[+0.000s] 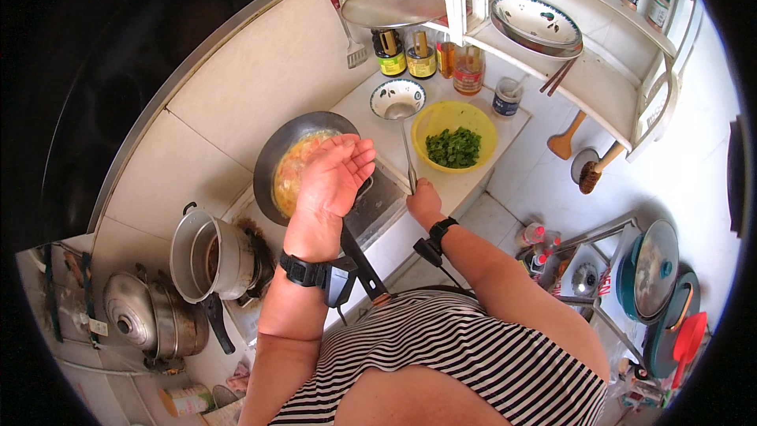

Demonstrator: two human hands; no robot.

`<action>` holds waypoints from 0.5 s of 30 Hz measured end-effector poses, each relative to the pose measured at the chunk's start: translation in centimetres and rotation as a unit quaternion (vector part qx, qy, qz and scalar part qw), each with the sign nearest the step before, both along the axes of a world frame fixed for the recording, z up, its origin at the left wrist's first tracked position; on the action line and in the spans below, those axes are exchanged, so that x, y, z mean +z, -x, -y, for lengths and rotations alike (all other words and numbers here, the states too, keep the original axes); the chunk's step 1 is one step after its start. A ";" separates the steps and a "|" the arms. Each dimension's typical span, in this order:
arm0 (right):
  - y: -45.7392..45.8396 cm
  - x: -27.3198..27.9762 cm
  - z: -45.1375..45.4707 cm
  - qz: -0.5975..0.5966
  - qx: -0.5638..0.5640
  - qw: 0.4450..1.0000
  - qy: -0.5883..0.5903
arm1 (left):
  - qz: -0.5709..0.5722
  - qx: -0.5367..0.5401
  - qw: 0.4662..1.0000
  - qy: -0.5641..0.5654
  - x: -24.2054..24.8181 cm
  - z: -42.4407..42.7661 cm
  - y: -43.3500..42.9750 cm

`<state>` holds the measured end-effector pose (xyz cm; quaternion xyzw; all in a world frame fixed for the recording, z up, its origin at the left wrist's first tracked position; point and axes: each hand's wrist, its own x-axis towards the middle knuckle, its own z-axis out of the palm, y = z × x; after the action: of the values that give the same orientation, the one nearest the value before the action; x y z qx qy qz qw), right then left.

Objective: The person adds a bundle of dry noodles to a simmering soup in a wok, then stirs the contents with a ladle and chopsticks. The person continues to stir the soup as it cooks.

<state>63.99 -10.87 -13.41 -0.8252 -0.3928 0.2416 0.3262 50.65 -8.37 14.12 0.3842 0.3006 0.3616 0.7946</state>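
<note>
My right hand point(424, 198) grips the handle of a metal ladle point(407, 151). The ladle's head lies in or just over a small patterned bowl point(397, 90). Over the right side of a dark wok point(266, 168) hangs my left hand point(338, 174), palm showing and fingers loosely curved, with nothing visible in it. Inside the wok is an orange-yellow soupy food point(287, 180), partly hidden by that hand. The wok's black handle point(361, 263) points towards my body and passes behind my left wrist. Chopped green leaves point(453, 148) fill part of a yellow bowl point(484, 121) near the ladle.
Sauce bottles point(421, 59) and a jar point(507, 97) stand along the back of the counter. A white rack point(603, 77) juts out above, holding bowls point(535, 21). To the left, a metal pot point(222, 260) sits on another burner. A glass-lidded pan point(647, 272) is at right.
</note>
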 end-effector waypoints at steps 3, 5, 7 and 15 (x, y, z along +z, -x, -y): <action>0.0 -0.5 -0.4 0.004 0.017 1.000 -0.001 | 0.011 -0.006 1.000 0.003 -0.5 -0.7 0.2; 0.0 0.0 -0.2 0.014 0.043 0.999 -0.001 | 0.017 -0.005 1.000 0.005 -0.6 -0.8 0.4; -0.5 1.4 0.9 0.027 0.067 0.997 0.014 | 0.028 -0.008 1.000 0.001 -0.6 -0.4 0.3; -4.4 12.7 5.3 -0.093 0.047 0.965 -0.240 | 0.015 -0.051 0.999 -0.004 1.3 1.3 -1.4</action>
<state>68.36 -16.14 -0.71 -0.6770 -0.4453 0.2311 0.5384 52.09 -9.63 15.45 0.3970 0.2675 0.3273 0.8147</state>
